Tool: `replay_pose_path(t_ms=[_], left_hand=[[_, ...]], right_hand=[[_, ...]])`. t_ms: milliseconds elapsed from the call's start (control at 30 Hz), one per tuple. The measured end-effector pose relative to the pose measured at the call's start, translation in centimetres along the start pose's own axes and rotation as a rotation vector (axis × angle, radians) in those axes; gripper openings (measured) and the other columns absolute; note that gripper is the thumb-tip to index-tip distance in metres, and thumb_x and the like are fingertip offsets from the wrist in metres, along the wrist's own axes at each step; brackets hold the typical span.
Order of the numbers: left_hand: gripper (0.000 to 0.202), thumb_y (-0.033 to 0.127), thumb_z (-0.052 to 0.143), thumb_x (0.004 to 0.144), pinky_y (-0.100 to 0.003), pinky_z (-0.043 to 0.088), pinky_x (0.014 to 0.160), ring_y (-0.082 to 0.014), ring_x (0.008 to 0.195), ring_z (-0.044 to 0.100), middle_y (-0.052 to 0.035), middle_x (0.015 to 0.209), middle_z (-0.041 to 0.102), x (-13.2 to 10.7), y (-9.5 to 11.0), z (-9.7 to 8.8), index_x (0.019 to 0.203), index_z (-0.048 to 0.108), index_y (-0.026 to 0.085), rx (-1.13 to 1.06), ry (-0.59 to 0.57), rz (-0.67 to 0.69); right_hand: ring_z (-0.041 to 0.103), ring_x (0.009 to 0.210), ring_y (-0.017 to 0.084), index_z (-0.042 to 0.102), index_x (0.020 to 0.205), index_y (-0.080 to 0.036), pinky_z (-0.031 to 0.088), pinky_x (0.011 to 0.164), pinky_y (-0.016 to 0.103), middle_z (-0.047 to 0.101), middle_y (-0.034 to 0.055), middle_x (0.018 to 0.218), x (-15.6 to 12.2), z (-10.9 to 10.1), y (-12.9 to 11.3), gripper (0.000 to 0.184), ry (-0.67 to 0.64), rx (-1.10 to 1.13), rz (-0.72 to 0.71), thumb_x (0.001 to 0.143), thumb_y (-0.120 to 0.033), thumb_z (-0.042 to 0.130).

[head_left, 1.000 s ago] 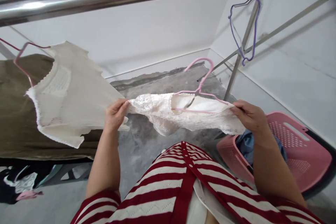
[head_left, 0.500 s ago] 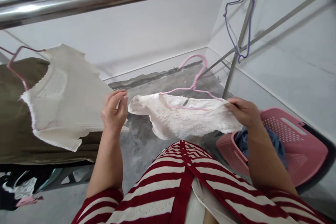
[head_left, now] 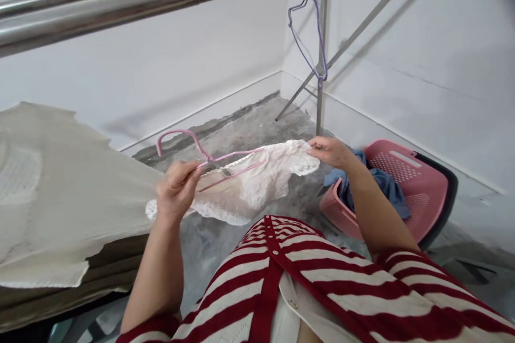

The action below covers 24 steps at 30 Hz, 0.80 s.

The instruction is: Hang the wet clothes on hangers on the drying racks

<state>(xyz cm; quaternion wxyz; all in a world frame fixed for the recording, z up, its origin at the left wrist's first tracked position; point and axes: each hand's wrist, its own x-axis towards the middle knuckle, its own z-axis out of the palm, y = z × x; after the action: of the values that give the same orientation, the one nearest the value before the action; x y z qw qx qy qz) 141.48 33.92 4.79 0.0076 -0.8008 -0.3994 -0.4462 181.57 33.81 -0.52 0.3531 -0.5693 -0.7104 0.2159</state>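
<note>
A small white lace garment (head_left: 257, 185) is stretched between my hands at chest height, threaded on a pink wire hanger (head_left: 193, 144). My left hand (head_left: 175, 190) is closed on the hanger's wire just below its hook, with the garment's left end under it. My right hand (head_left: 332, 151) pinches the garment's right edge. The hanger's hook points up and to the left.
A steel drying rail (head_left: 161, 0) runs overhead, with an empty purple hanger (head_left: 308, 37) on it at right. A cream knit top (head_left: 60, 198) hangs at left over an olive garment. A pink laundry basket (head_left: 406, 193) with blue clothes stands on the concrete floor at right.
My left hand let go of the garment's left end and took the hanger near its hook. The garment swung left. My view turned right, so the hanging cream top slid leftward.
</note>
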Motion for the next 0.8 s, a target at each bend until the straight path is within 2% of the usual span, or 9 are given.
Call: replay_pose_path(t_ms=[100,200,300,367,433,533,600,700,800], left_hand=[[0.009,0.024,0.061,0.084,-0.021,0.043,0.06,-0.0095,0.063,0.055,0.001,0.069,0.061,-0.1,-0.6,-1.1,0.088,0.067,0.019,-0.06,-0.068,0.001],[0.012,0.026,0.061,0.084,-0.021,0.041,0.057,-0.0094,0.06,0.053,0.0009,0.065,0.059,-0.3,-0.5,-1.6,0.087,0.069,0.018,-0.059,-0.089,-0.028],[0.014,0.027,0.059,0.085,-0.02,0.041,0.056,-0.0092,0.058,0.053,0.0009,0.063,0.058,-0.4,0.0,-1.7,0.087,0.069,0.018,-0.067,-0.12,-0.026],[0.015,0.027,0.058,0.086,-0.02,0.042,0.057,-0.0097,0.06,0.055,0.0001,0.065,0.059,-0.4,0.4,-1.8,0.088,0.069,0.018,-0.098,-0.18,0.019],[0.017,0.029,0.056,0.087,-0.02,0.043,0.059,-0.0102,0.062,0.057,-0.0012,0.067,0.061,-0.3,0.4,-1.9,0.089,0.069,0.018,-0.114,-0.224,0.067],[0.021,0.032,0.054,0.089,-0.02,0.044,0.061,-0.0103,0.063,0.058,-0.0022,0.069,0.064,-0.3,-0.2,-1.8,0.091,0.069,0.018,-0.108,-0.217,0.106],[0.021,0.032,0.053,0.09,-0.021,0.045,0.064,-0.011,0.067,0.059,-0.0029,0.074,0.067,-0.3,-1.1,-1.6,0.091,0.07,0.019,-0.106,-0.187,0.115],[0.02,0.031,0.053,0.09,-0.027,0.048,0.078,-0.0123,0.073,0.062,-0.003,0.079,0.07,-0.5,-3.0,-1.1,0.091,0.07,0.021,-0.089,-0.102,0.088],[0.02,0.031,0.053,0.09,-0.034,0.046,0.093,-0.0153,0.091,0.064,-0.0058,0.094,0.071,-1.2,-4.6,-1.0,0.098,0.068,0.021,-0.052,0.092,-0.005]], right_hand=[[0.055,0.063,0.014,0.066,0.087,-0.015,0.041,0.059,0.025,0.063,0.0032,0.071,0.0,0.4,1.2,0.026,0.064,0.029,0.082,0.081,-0.036,0.052],[0.06,0.077,0.016,0.067,0.094,-0.016,0.045,0.072,0.028,0.067,0.0065,0.087,0.1,0.3,0.4,0.026,0.045,-0.001,-0.054,0.082,-0.034,0.052],[0.06,0.092,0.018,0.066,0.103,-0.018,0.046,0.084,0.031,0.065,0.0085,0.101,0.2,-0.3,-2.3,0.027,0.037,0.029,-0.202,0.083,-0.033,0.054],[0.06,0.094,0.018,0.066,0.105,-0.019,0.046,0.084,0.031,0.066,0.008,0.101,0.4,-0.4,-4.6,0.028,-0.053,0.081,-0.236,0.085,-0.034,0.054],[0.06,0.093,0.017,0.067,0.103,-0.019,0.046,0.083,0.029,0.067,0.007,0.099,0.7,0.3,-6.7,0.028,-0.29,0.141,-0.247,0.085,-0.036,0.053],[0.06,0.081,0.014,0.067,0.103,-0.016,0.046,0.072,0.025,0.068,0.0059,0.092,1.0,3.2,-8.9,0.034,-0.743,0.315,-0.186,0.085,-0.042,0.053],[0.055,0.063,0.01,0.065,0.104,-0.014,0.043,0.057,0.021,0.065,0.0034,0.08,1.1,6.0,-9.9,0.04,-0.953,0.47,-0.085,0.081,-0.047,0.057],[0.037,0.042,0.004,0.062,0.096,-0.014,0.028,0.04,0.017,0.05,-0.0058,0.055,1.3,10.0,-11.6,0.041,-0.971,0.695,0.073,0.072,-0.047,0.066],[0.033,0.041,0.003,0.06,0.083,-0.015,0.024,0.041,0.017,0.044,-0.0073,0.051,1.7,12.4,-14.4,0.031,-0.787,0.892,0.152,0.065,-0.038,0.071]])
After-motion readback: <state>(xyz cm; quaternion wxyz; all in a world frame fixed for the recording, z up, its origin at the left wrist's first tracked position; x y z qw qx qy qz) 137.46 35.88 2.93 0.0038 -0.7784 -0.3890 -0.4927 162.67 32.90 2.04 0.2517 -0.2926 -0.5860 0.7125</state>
